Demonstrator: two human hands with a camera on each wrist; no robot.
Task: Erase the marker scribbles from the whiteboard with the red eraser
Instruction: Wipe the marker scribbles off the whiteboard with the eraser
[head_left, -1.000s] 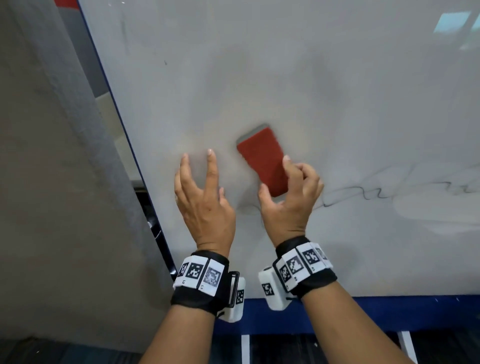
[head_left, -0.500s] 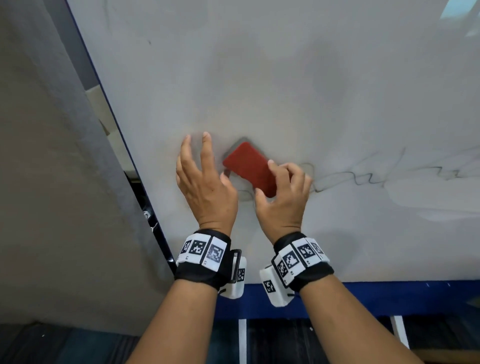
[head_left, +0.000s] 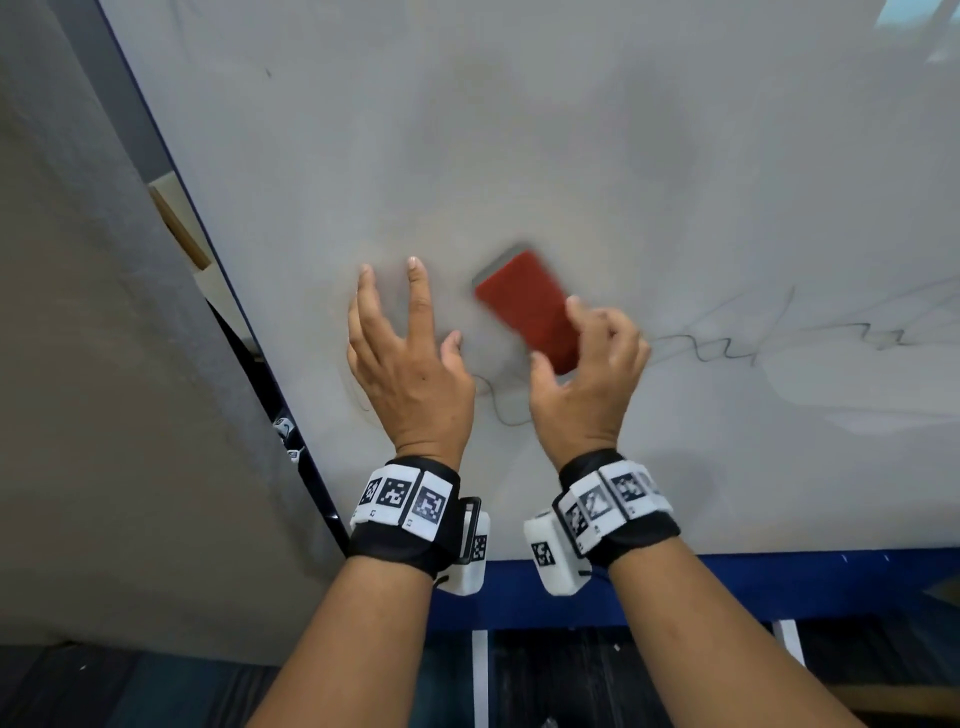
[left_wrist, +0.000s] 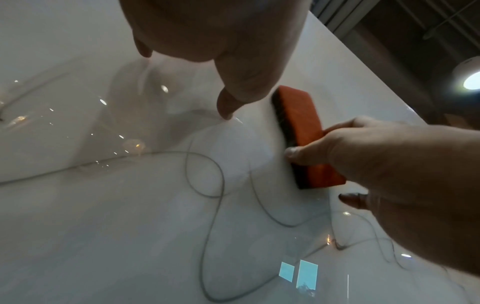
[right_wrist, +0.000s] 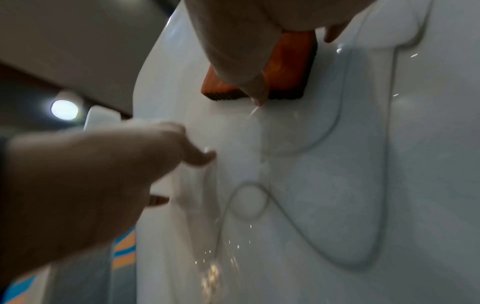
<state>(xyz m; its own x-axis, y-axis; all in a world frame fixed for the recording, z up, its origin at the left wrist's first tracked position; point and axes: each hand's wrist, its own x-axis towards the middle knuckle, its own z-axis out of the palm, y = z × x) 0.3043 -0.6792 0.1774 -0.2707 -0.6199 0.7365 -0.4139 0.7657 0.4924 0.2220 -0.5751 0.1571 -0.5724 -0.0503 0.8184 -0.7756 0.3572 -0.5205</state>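
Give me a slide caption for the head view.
Right hand wipes the red eraser across the whiteboard toward the marker scribbles; left hand braces with spread fingers.

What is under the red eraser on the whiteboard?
The red eraser, gripped by the right hand, lies flat on the whiteboard. Its dark pad meets the board; any scribble beneath is covered. Marker lines show below it.

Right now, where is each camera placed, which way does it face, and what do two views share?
Head: on the head, facing the whiteboard; both forearms show, left hand, right hand gripping the eraser.
Left wrist: along the left hand toward the scribbles; the right hand shows.
Right wrist: along the right hand; the left hand shows.
Both wrist views share the eraser and scribbles.
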